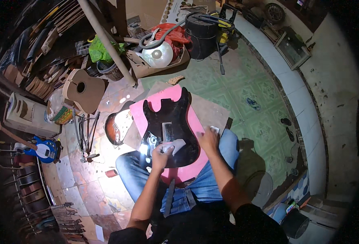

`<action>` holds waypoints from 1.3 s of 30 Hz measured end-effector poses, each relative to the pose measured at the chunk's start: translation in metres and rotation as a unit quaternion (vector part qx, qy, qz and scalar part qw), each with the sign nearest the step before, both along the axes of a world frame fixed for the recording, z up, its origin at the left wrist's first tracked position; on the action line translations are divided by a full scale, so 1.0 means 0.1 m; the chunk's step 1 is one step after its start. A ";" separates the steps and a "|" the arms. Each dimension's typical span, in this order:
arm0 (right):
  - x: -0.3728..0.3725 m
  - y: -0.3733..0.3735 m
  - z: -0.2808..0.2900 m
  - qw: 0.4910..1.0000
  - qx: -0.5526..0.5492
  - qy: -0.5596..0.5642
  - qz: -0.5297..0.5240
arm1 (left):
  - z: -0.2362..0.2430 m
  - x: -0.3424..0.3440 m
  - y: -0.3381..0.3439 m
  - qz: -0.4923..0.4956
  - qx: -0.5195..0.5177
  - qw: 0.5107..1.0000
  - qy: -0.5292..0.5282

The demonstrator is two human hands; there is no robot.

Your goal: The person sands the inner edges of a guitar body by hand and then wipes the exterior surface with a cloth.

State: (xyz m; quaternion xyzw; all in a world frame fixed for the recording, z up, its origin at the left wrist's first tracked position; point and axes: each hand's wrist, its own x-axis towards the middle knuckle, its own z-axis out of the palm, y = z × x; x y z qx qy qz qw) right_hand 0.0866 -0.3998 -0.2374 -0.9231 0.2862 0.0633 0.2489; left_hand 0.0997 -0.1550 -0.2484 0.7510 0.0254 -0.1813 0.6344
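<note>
A glossy black electric guitar body point(173, 114) lies over a pink sheet point(197, 124) across my lap, its cutouts showing. My left hand point(162, 156) is closed on a pale, folded piece of sandpaper or cloth point(176, 145), which rests on the lower part of the body. Beside the body's right edge, my right hand point(209, 140) is curled over the pink sheet near my knee. Something small and whitish point(214, 129) shows at its fingers, too small to name. Bright light glares off the body's lower left.
A sunburst guitar body point(117, 128) lies left of my knees. Further left are an unfinished acoustic guitar body point(84, 90), a metal stand point(86, 138) and a blue bass guitar point(45, 150). A slanted pole point(108, 42), cardboard box point(163, 71) and black bucket point(202, 36) stand ahead.
</note>
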 end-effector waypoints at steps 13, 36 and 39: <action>-0.08 -0.19 -0.42 0.856 0.472 -0.168 -0.126 | 0.47 -0.17 -0.01 0.047 -0.248 0.960 0.124; -0.49 0.56 -0.04 0.639 0.766 -0.035 -0.064 | 0.50 0.03 0.03 -0.078 0.006 0.994 -0.070; -0.42 0.54 0.09 0.551 0.831 0.013 -0.071 | 0.35 0.17 0.14 -0.113 -0.032 0.990 -0.080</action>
